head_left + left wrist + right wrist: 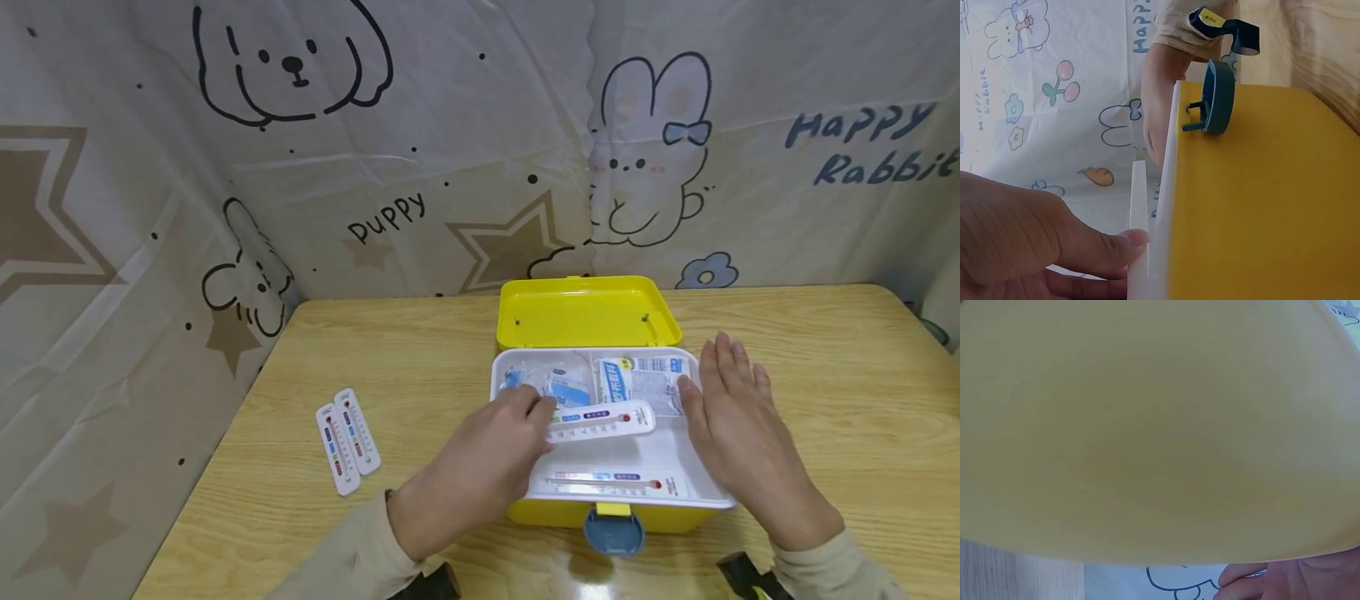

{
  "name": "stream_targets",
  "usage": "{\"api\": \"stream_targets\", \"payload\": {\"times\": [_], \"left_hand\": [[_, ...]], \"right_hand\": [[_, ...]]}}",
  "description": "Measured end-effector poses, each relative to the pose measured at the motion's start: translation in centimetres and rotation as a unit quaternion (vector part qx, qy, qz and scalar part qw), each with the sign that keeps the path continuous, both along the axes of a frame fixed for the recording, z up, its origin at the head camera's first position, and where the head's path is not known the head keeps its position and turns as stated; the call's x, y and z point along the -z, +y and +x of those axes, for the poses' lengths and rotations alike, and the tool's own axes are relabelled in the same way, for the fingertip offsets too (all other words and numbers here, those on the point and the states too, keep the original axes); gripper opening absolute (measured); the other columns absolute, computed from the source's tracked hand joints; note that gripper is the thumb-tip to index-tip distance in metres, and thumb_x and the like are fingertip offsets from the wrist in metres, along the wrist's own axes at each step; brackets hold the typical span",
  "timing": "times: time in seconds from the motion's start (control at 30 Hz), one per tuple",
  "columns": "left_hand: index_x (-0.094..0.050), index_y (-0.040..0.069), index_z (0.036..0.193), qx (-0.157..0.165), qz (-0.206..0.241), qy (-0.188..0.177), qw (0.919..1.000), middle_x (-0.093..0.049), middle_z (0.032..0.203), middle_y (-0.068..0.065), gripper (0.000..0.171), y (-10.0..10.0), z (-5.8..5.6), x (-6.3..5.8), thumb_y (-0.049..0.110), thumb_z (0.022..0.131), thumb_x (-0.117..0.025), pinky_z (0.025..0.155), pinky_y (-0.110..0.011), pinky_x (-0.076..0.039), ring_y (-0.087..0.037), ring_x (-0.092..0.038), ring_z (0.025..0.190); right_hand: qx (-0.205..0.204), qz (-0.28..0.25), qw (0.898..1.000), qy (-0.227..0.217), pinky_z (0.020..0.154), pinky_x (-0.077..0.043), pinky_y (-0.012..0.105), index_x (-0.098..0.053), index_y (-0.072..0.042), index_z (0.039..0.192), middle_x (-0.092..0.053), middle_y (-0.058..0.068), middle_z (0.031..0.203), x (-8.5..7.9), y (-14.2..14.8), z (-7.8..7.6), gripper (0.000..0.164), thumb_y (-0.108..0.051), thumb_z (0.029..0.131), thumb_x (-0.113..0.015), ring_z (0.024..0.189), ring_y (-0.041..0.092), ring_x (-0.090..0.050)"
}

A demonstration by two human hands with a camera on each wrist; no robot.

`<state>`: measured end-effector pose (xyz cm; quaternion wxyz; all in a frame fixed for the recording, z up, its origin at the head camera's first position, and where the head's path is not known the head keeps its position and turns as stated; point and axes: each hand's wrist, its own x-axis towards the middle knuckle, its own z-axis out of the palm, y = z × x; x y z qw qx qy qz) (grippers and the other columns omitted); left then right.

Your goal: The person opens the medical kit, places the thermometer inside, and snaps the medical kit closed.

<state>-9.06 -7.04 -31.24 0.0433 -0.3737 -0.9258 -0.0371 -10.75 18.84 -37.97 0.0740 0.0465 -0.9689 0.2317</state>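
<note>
Pinches one thermometer card point(600, 422) in the left hand point(476, 467), with the grip closed, thumb to fingers, on the card's left end, above the front part of the white tray point(600, 454) in the yellow box point(540, 515). Holds the right hand point(750, 437) straight-fingered at the tray's right rim, with nothing in its grip; cannot tell whether pressing there. Looks partway through moving cards between bench point(420, 358) and tray; cannot tell in which direction. Has a second thermometer card point(600, 481) lying along the tray's front wall, and a pair of thermometer cards point(338, 450) side by side on the bench, well left of the box. If filling, probably leaves the held card to set down and that pair to fetch; if emptying, just the tray's card. Has the yellow lid point(588, 312) tipped back, not yet closed.
</note>
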Motion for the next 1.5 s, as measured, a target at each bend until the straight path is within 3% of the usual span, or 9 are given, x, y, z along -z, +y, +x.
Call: {"api": "stream_targets", "payload": {"times": [0.2,0.37,0.63,0.73,0.9,1.17,1.5], "left_hand": [[-0.066,0.0,0.111,0.026,-0.004,-0.009,0.9996,-0.062,0.101,-0.009,0.032,0.5,0.3,0.3,0.016,0.085,-0.075,0.081,-0.02,-0.052,-0.016,-0.057,0.087],[-0.068,0.002,0.104,0.047,0.001,-0.02,0.9987,-0.065,0.097,-0.007,0.025,0.8,0.6,0.5,0.018,0.086,-0.073,0.081,-0.02,-0.051,-0.015,-0.06,0.087],[-0.07,0.005,0.102,0.049,0.02,-0.093,0.9942,-0.067,0.087,-0.001,0.02,1.4,0.4,0.4,0.017,0.086,-0.073,0.069,-0.013,-0.046,-0.008,-0.053,0.075],[-0.07,0.007,0.098,0.048,0.018,-0.105,0.9931,-0.066,0.084,0.001,0.017,1.5,0.1,0.5,0.017,0.085,-0.074,0.067,-0.012,-0.045,-0.008,-0.054,0.074],[-0.072,0.008,0.103,0.051,0.024,-0.138,0.9888,-0.068,0.09,0.001,0.021,1.5,-0.6,0.8,0.017,0.084,-0.076,0.072,-0.012,-0.048,-0.006,-0.058,0.079],[-0.07,0.007,0.112,0.093,0.013,-0.181,0.9789,-0.069,0.097,-0.001,0.025,1.5,-1.4,0.5,0.018,0.089,-0.07,0.073,-0.01,-0.047,-0.003,-0.055,0.078],[-0.068,0.007,0.112,0.143,-0.004,-0.175,0.9742,-0.065,0.092,0.002,0.019,1.3,-1.4,0.4,0.012,0.095,-0.061,0.07,-0.008,-0.042,-0.002,-0.051,0.077]], "right_hand": [[-0.001,-0.003,1.0,0.001,0.115,0.01,0.052,-0.01,0.016,0.146,0.001,0.032,0.154,0.0,0.0,0.0,0.063,-0.029,0.106,-0.029,0.143,0.045,0.005],[-0.001,-0.006,1.0,0.003,0.115,0.01,0.053,-0.012,0.017,0.145,-0.001,0.033,0.153,0.0,0.0,0.0,0.063,-0.029,0.106,-0.029,0.143,0.046,0.004],[0.002,-0.01,1.0,-0.008,0.115,0.01,0.053,-0.012,0.016,0.146,-0.002,0.034,0.153,0.0,0.0,-0.1,0.064,-0.031,0.106,-0.028,0.142,0.047,0.003],[0.002,-0.013,1.0,-0.009,0.115,0.009,0.054,-0.013,0.016,0.146,-0.003,0.034,0.153,-0.1,0.0,-0.1,0.064,-0.032,0.106,-0.028,0.142,0.047,0.002],[0.002,-0.018,1.0,-0.014,0.115,0.008,0.055,-0.012,0.016,0.146,-0.003,0.034,0.153,-0.1,0.0,-0.1,0.065,-0.034,0.106,-0.026,0.142,0.047,0.002],[0.005,-0.023,1.0,-0.015,0.115,0.008,0.055,-0.014,0.015,0.146,-0.004,0.034,0.153,-0.2,0.1,-0.1,0.066,-0.036,0.106,-0.026,0.142,0.048,0.0],[0.005,-0.023,1.0,-0.01,0.115,0.008,0.057,-0.014,0.015,0.146,-0.005,0.034,0.153,-0.1,0.1,-0.1,0.067,-0.037,0.106,-0.026,0.142,0.049,-0.001]]}}
